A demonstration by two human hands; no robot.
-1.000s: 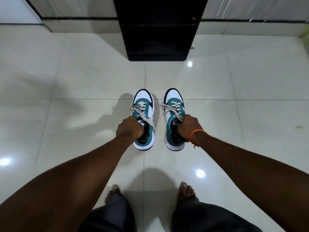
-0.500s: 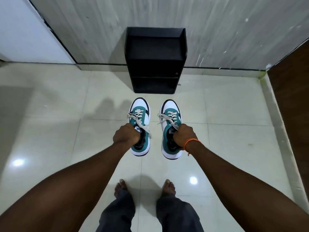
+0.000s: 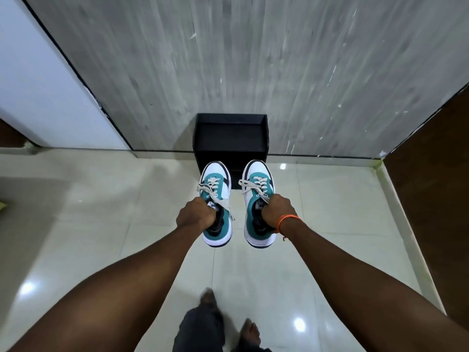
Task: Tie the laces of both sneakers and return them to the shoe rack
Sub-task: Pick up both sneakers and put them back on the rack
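I hold two white and teal sneakers with cream laces in the air above the tiled floor, toes pointing away from me. My left hand [image 3: 196, 214] grips the left sneaker [image 3: 217, 184] at its tongue and collar. My right hand [image 3: 277, 212], with an orange band on the wrist, grips the right sneaker [image 3: 258, 182] the same way. Laces on both shoes look tied in bows with ends hanging loose. The black shoe rack [image 3: 229, 134] stands against the grey wall just beyond the toes; its shelves look bare.
Glossy cream floor tiles [image 3: 101, 212] spread all around. A white door [image 3: 38, 85] is at the left, a brown wooden panel [image 3: 436, 174] at the right. My bare feet [image 3: 250, 331] and dark trousers show at the bottom.
Both sneakers have been lifted off the floor and carried up and forward. The view has tilted up, so the rack now appears farther away and more wall is visible.
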